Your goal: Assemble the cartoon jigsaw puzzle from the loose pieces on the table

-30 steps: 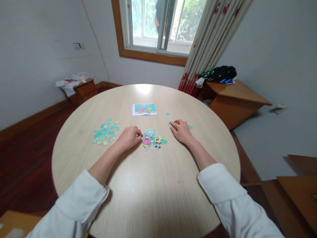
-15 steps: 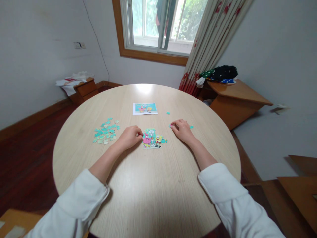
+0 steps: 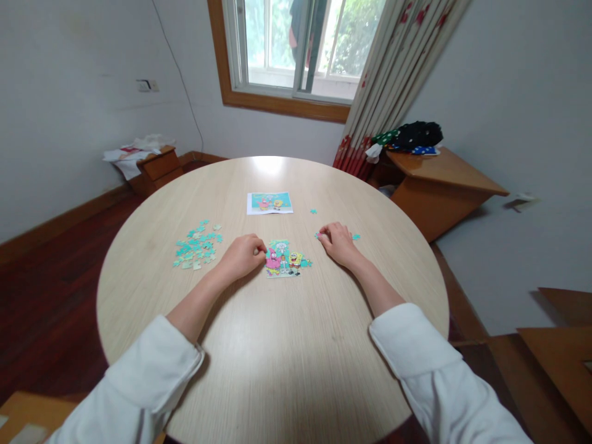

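A partly joined jigsaw puzzle (image 3: 283, 262) with a pink, a pale teal and a yellow cartoon figure lies on the round table. At its left edge is my left hand (image 3: 244, 254), thumb and fingers closed together; whatever they may hold is hidden. My right hand (image 3: 338, 242) rests on the table to the puzzle's upper right, apart from it. Its thumb and fingertips are pinched on a small pink and teal puzzle piece (image 3: 317, 235), mostly covered. Just beyond that hand, a teal piece (image 3: 356, 237) shows.
Loose teal and pale puzzle pieces (image 3: 198, 245) are heaped at the left. A printed reference picture (image 3: 269, 203) lies behind the puzzle, with a single teal piece (image 3: 314, 211) to its right. The round wooden table (image 3: 277, 357) stands near a window, a curtain and low cabinets.
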`<state>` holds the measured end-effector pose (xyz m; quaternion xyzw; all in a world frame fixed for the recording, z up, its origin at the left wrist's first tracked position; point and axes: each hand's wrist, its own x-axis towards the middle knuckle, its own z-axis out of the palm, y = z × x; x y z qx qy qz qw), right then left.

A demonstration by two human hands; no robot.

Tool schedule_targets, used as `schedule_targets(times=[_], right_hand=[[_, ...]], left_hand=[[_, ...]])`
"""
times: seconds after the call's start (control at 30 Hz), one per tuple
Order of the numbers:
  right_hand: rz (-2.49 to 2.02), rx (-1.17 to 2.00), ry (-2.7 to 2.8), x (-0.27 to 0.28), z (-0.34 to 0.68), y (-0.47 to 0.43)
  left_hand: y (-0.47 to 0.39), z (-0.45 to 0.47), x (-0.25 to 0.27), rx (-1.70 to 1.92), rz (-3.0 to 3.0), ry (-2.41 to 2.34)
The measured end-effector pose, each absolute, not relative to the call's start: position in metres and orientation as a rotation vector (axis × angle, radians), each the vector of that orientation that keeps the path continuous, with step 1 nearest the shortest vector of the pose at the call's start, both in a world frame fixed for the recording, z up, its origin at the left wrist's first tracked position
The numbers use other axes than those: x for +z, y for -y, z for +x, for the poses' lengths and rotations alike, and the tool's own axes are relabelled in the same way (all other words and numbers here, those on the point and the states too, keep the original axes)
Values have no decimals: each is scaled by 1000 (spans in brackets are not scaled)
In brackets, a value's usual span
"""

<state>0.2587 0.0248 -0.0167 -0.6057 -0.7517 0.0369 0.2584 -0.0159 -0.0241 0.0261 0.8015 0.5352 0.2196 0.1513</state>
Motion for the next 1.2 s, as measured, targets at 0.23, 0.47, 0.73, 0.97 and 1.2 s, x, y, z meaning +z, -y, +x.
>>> schedule_targets(times=[0.23, 0.47, 0.73, 0.97, 1.2], right_hand=[[-1630, 104, 2029, -15, 258, -23], [-1586, 114, 2033, -14, 259, -23], [-1562, 113, 2033, -14, 260, -24], [-1557, 140, 2032, -13, 260, -24], [-1567, 153, 2024, -11, 260, -23]], left_hand=[[25, -15, 28, 769, 2273, -1570], [25, -15, 29, 827, 2239, -1621], [24, -16, 27, 841, 2231, -1618], [24, -16, 27, 840, 2219, -1628], [23, -17, 26, 846, 2220, -1620]])
